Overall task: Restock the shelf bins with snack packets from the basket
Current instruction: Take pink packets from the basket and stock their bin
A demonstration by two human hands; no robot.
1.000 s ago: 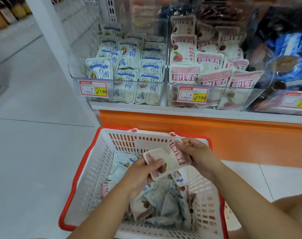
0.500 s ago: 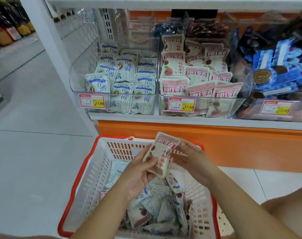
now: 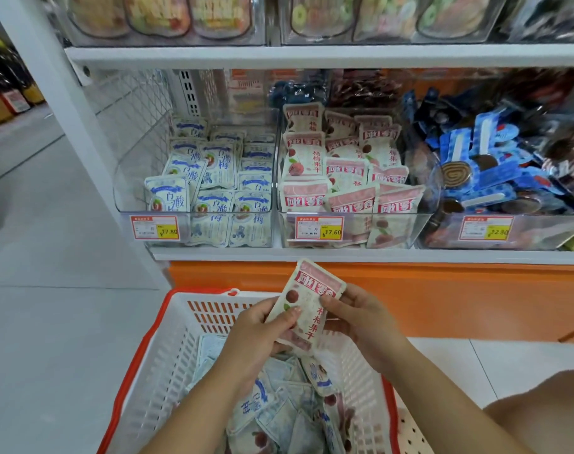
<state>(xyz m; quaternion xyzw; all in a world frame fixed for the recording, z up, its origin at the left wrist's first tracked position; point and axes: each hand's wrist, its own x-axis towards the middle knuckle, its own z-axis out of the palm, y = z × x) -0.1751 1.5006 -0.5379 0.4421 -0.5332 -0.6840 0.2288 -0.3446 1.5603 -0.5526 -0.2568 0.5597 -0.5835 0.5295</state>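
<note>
Above a white basket of snack packets, the left hand and right hand pinch one upright pink packet, ready for stocking; it likely needs lifting into the matching middle bin.

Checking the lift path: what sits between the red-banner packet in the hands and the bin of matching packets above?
Head view: only the orange panel and the white shelf edge lie between the packet and the middle bin.
</note>
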